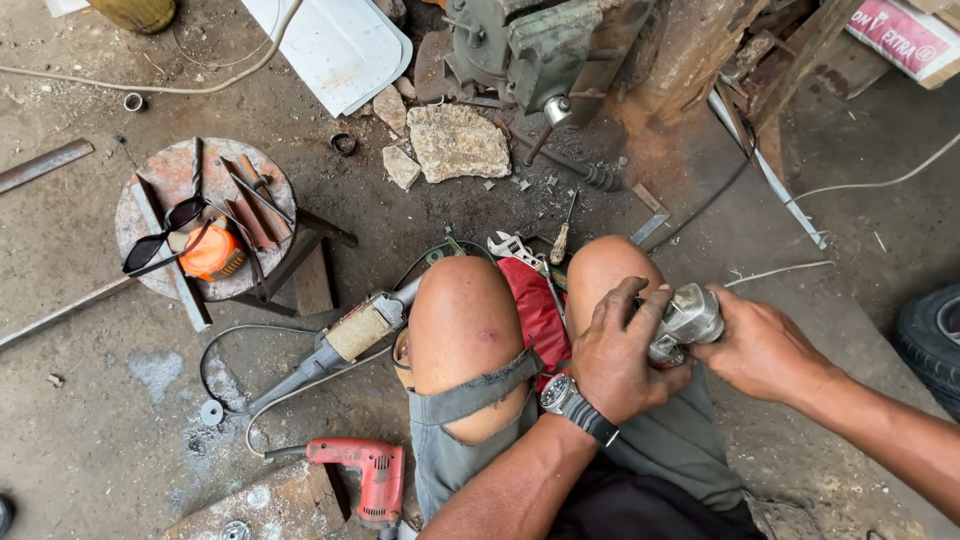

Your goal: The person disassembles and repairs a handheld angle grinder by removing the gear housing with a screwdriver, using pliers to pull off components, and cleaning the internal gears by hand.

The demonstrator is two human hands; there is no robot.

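I sit with both knees drawn up, looking down at my lap. My left hand [620, 350], a watch on its wrist, wraps over a grey metal tool head [690, 318] held above my right knee. From the other side my right hand [762, 347] grips the same metal part. Both hands touch it, and most of the part is hidden under my fingers. A red cloth [535, 308] lies between my knees.
An angle grinder [340, 345] with its cable lies on the dirt floor to the left, and a red power drill [365, 475] sits below it. A round stand [160, 185] holds sunglasses, an orange reel and metal strips. A wrench [512, 247], screwdriver, stones and a vise lie ahead.
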